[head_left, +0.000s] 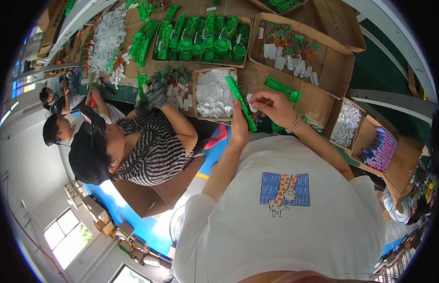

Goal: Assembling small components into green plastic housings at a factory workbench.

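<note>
A person's two bare hands work at the near side of a table (256, 78) covered in brown cardboard. The left hand (239, 123) is closed around the lower part of a long green strip (241, 100), which is tilted, its upper end leaning far and left. Just to its right, the right hand (275, 107) has a narrow grip, pinching a small white tab (251, 100) between thumb and fingers. The tab is small in this view, so whether it touches the strip is hard to tell.

The strip looks like thin moulded plastic: probably light and stiff, perhaps a little slick, and liable to crack if twisted. Its long edges, low or near the middle, seem the best hold, leaving the face free. The tab looks light, smooth and easy to drop; its rim suits a fingertip pinch.

Left of the strip stands a box (194, 90) of white pieces; right of it, beyond the right hand, lies another green piece (283, 89).
</note>
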Available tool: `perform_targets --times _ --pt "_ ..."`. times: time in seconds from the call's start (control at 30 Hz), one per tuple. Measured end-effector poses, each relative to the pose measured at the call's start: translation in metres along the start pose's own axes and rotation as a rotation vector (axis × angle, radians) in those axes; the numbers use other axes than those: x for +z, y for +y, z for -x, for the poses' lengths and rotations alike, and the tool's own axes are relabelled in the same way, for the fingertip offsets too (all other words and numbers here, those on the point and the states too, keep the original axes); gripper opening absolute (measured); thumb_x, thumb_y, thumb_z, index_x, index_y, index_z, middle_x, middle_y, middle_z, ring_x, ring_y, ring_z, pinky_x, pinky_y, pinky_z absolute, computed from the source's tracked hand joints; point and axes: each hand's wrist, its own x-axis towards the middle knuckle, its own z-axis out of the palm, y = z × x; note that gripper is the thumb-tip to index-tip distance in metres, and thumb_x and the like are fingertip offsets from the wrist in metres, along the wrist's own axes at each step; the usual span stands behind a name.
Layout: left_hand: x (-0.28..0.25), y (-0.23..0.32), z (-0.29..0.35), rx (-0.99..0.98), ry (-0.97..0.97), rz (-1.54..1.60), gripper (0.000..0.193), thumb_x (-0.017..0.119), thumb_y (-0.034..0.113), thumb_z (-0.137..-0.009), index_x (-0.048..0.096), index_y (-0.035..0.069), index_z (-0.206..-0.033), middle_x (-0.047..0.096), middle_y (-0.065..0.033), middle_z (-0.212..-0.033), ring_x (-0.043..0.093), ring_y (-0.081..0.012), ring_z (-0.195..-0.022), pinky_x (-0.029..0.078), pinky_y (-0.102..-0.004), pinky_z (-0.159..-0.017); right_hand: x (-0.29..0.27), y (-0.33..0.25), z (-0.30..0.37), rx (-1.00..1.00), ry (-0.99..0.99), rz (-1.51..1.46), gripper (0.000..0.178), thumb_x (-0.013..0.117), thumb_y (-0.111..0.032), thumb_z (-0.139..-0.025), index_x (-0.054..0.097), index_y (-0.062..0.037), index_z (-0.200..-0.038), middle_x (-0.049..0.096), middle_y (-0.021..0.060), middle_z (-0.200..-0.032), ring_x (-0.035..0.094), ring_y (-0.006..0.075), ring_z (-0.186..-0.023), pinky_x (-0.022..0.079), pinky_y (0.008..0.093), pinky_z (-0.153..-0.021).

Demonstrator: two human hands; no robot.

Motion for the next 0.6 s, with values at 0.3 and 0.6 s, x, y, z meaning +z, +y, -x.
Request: perform_targets --times 0.3,0.6 --pt "0.010 -0.021 -0.014 0.154 0.051 -0.217 0.051 0.026 0.052 -0.100 0.052 0.009 -0.095 0.054 -0.0023 -0.077 0.051 -0.0107 -0.068 0.040 -0.0267 -0.059 -0.013 -0.006 0.011 0.227 -0.054 -0.218 0.014 0.071 -0.009 -0.084 0.062 0.0021 -0.085 0.066 0.0067 -0.070 0.064 0.0102 -0.057 0.051 0.0226 -0.048" --pt "0.023 -0.017 -0.021 -0.070 -0.349 -0.142 0.045 0.031 0.050 -0.101 0.048 0.009 -0.109 0.051 -0.0043 -0.082 0.045 -0.0124 -0.066 0.038 -0.0262 -0.059 -0.056 0.002 0.000 0.207 -0.293 -0.139 0.015 0.070 -0.015 -0.086 0.065 -0.0023 -0.079 0.066 0.0023 -0.066 0.061 0.0072 -0.056 0.048 0.0204 -0.047"
